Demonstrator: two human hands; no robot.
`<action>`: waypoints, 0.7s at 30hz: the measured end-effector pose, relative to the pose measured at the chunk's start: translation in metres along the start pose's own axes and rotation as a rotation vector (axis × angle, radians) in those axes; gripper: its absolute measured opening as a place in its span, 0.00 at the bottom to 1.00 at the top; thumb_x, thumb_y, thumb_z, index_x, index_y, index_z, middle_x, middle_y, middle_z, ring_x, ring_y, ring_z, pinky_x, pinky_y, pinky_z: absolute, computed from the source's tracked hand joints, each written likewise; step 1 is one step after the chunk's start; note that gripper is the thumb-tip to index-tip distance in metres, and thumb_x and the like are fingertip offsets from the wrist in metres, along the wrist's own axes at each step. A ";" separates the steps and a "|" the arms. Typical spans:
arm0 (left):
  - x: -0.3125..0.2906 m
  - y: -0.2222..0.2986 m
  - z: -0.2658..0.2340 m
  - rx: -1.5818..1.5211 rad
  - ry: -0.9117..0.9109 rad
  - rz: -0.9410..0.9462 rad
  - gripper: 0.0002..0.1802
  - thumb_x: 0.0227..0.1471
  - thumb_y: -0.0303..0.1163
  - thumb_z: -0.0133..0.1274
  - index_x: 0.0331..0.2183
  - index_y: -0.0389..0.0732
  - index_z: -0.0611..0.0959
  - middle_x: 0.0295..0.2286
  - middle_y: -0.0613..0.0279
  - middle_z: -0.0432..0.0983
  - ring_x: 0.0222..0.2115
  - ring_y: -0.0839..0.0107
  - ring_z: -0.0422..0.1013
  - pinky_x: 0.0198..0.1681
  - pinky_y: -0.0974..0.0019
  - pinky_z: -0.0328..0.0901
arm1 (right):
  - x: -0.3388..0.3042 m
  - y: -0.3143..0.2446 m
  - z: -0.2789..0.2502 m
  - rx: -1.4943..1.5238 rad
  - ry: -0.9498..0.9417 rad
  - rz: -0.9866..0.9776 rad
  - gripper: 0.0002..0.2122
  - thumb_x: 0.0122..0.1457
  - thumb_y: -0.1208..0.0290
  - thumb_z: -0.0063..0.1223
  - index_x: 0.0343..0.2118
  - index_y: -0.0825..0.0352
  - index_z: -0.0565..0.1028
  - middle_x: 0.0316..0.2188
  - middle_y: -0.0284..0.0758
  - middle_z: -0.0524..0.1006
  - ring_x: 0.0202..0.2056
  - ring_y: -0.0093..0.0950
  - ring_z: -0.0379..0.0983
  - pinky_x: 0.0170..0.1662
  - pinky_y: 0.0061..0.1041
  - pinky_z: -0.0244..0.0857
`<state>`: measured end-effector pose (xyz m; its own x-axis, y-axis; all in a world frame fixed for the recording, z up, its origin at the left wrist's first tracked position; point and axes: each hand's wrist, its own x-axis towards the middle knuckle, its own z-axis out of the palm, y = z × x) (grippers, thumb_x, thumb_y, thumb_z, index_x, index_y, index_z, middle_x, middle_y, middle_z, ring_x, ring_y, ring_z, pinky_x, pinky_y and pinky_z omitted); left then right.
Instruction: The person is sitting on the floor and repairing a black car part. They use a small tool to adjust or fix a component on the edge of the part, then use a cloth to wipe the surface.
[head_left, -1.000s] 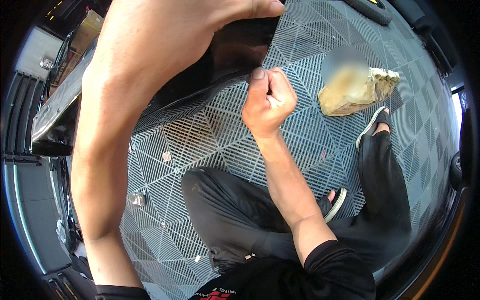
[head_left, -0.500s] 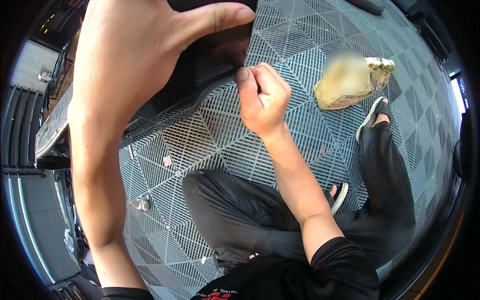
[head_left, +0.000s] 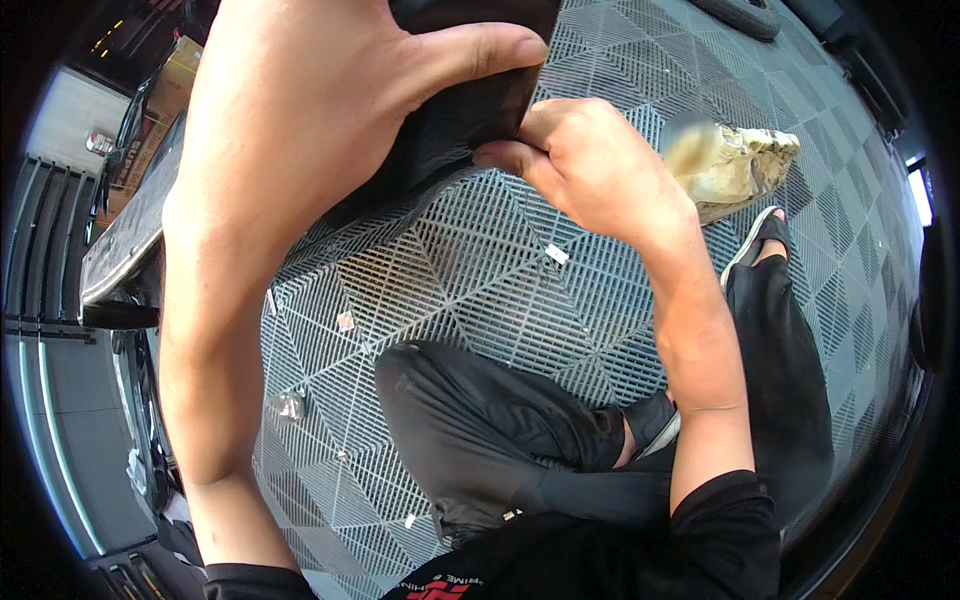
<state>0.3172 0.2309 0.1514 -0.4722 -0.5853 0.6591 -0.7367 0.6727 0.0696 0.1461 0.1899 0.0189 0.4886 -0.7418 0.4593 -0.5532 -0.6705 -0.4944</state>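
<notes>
A glossy black piece (head_left: 455,115), sheet-like along its lower edge, fills the space beneath my hands at the top; whether it is film or a panel I cannot tell. My left hand (head_left: 300,110) lies over it, thumb stretched out across its surface, with the other fingers hidden or out of view. At the piece's right lower corner my right hand (head_left: 610,170) is closed, thumb and bent forefinger pinching the edge. The fingertips of that hand are partly hidden.
Grey grid floor tiles (head_left: 480,270) carry small scraps, including a white one (head_left: 556,254), and a crumpled clear wrapper (head_left: 288,404). A yellowish patterned bag (head_left: 745,170) stands right. A cardboard box (head_left: 150,130) is at left; a tyre (head_left: 745,15) lies far right.
My right hand has turned over, its back now upward, and its forearm has swung right, still at the black edge. My left hand appears slightly farther right. A foot below has shifted.
</notes>
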 end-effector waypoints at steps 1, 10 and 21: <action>0.000 -0.001 0.000 -0.007 -0.002 0.018 0.25 0.44 0.35 0.74 0.39 0.27 0.84 0.29 0.46 0.83 0.27 0.66 0.81 0.32 0.65 0.74 | 0.000 0.002 0.000 0.022 -0.011 -0.004 0.16 0.63 0.60 0.59 0.29 0.70 0.83 0.23 0.48 0.79 0.30 0.48 0.79 0.36 0.41 0.73; 0.003 0.002 0.006 -0.102 -0.037 -0.097 0.25 0.45 0.37 0.74 0.38 0.26 0.84 0.28 0.45 0.83 0.27 0.66 0.81 0.32 0.65 0.74 | -0.017 0.024 0.039 0.410 0.254 -0.133 0.14 0.60 0.70 0.57 0.19 0.70 0.74 0.15 0.41 0.72 0.17 0.38 0.72 0.22 0.34 0.63; 0.006 0.008 0.014 -0.054 0.002 -0.216 0.26 0.45 0.37 0.74 0.40 0.28 0.85 0.30 0.47 0.84 0.28 0.65 0.81 0.34 0.66 0.75 | -0.013 -0.002 0.107 0.392 0.925 -0.071 0.15 0.55 0.84 0.57 0.16 0.68 0.65 0.13 0.36 0.65 0.13 0.32 0.61 0.17 0.32 0.53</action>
<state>0.3016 0.2257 0.1453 -0.3047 -0.7177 0.6261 -0.7934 0.5550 0.2499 0.2131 0.1996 -0.0650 -0.2956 -0.5106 0.8074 -0.2003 -0.7933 -0.5750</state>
